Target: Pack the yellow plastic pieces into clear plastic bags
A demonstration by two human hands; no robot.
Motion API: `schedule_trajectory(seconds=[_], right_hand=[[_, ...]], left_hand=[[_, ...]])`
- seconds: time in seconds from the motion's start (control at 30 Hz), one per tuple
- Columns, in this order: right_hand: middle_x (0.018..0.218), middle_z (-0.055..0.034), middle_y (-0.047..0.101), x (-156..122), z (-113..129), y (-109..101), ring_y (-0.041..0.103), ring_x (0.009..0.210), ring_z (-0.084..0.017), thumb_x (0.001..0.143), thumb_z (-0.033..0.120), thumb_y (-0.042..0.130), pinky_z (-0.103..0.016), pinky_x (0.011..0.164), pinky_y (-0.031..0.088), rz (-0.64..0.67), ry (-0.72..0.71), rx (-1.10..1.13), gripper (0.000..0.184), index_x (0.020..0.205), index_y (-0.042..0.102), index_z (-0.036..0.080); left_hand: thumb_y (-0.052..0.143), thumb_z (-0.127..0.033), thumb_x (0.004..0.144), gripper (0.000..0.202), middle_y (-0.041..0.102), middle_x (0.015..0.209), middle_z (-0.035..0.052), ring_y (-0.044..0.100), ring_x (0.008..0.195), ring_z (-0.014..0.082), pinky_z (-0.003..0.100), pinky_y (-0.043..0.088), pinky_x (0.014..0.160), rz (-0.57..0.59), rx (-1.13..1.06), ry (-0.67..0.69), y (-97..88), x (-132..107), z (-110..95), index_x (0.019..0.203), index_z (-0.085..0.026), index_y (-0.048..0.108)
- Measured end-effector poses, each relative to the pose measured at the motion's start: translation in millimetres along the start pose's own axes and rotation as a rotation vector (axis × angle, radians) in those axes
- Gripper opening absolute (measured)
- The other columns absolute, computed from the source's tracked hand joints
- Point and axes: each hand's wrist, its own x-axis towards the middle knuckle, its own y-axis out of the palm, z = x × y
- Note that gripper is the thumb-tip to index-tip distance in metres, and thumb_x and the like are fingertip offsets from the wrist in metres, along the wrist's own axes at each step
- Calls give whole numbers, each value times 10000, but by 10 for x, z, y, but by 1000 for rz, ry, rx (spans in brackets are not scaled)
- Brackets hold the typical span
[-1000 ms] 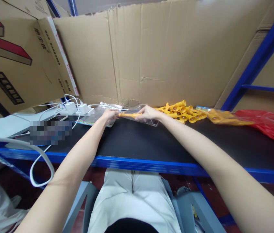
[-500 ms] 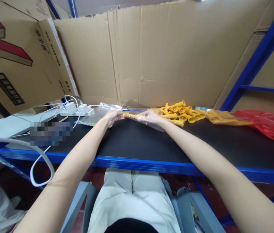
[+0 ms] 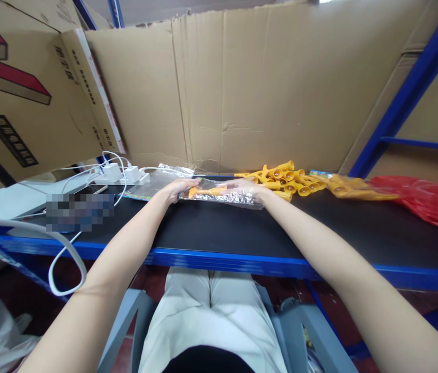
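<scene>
My left hand [image 3: 177, 189] grips the left end of a clear plastic bag [image 3: 238, 199] above the black shelf top. Inside the bag lies an orange-yellow, horn-shaped plastic piece [image 3: 203, 191]. My right hand [image 3: 244, 187] reaches in at the bag's right end, with film over part of it. Its fingers point left and meet the piece's right end; the fingertips are partly hidden by glare on the film. Just beyond my right wrist is a pile of similar yellow horn-shaped pieces [image 3: 289, 178].
More clear bags [image 3: 145, 185] lie left, beside a white power strip with chargers [image 3: 113, 173] and loose cables. A bag of yellow pieces [image 3: 353, 187] and a red plastic bag [image 3: 421, 199] lie right. Cardboard [image 3: 273, 93] stands behind; a blue rail [image 3: 222, 259] edges the shelf.
The bag has turned, so its broad side and the orange-yellow piece show more. My left hand has moved slightly down; my right hand stays at the bag's right end.
</scene>
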Motion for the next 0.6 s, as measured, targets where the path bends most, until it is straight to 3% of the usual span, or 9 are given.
schedule_trajectory(seconds=[0.1, 0.27, 0.37, 0.47, 0.53, 0.6], right_hand=[[1136, -56, 636, -17, 35, 43, 581, 1025, -153, 786, 174, 612, -308, 965, 422, 32, -5, 56, 306, 1088, 649, 202], [1094, -79, 642, 11, 27, -77, 632, 872, -137, 798, 212, 599, -299, 846, 497, -2, 12, 17, 354, 1151, 597, 190], [932, -92, 671, -25, 30, -316, 629, 713, -131, 809, 293, 594, -298, 734, 515, -182, 39, -262, 260, 1007, 639, 130], [825, -83, 668, -109, 29, -600, 618, 716, -155, 792, 284, 607, -299, 724, 493, -408, 136, -665, 176, 845, 648, 121], [808, -88, 663, -179, 15, -756, 620, 768, -198, 735, 303, 664, -318, 733, 483, -411, 271, -888, 182, 776, 643, 128], [782, -90, 657, -241, -16, -855, 622, 782, -232, 683, 356, 708, -343, 723, 483, -279, 430, -984, 240, 742, 643, 133]], left_hand=[[680, -150, 682, 233, 706, 797, 44, 659, 753, 142, 217, 510, 648, -30, -29, 29, 10, 13, 10, 915, -150, 676], [657, -41, 628, 299, 675, 694, 28, 634, 653, 123, 212, 491, 618, -227, 16, 78, 25, 32, -1, 914, -128, 673], [622, 8, 626, 316, 636, 617, 14, 610, 602, 115, 216, 479, 610, -358, 66, 99, -5, 55, 13, 915, -111, 666], [624, 21, 614, 321, 605, 581, 0, 599, 596, 119, 224, 474, 616, -425, 119, 120, -32, 76, 38, 908, -103, 661], [621, 18, 614, 324, 602, 585, 0, 599, 600, 125, 233, 474, 620, -427, 132, 129, -40, 82, 50, 913, -102, 656], [608, 20, 614, 337, 606, 596, 5, 603, 607, 133, 244, 474, 624, -418, 137, 127, -42, 83, 53, 925, -104, 650]])
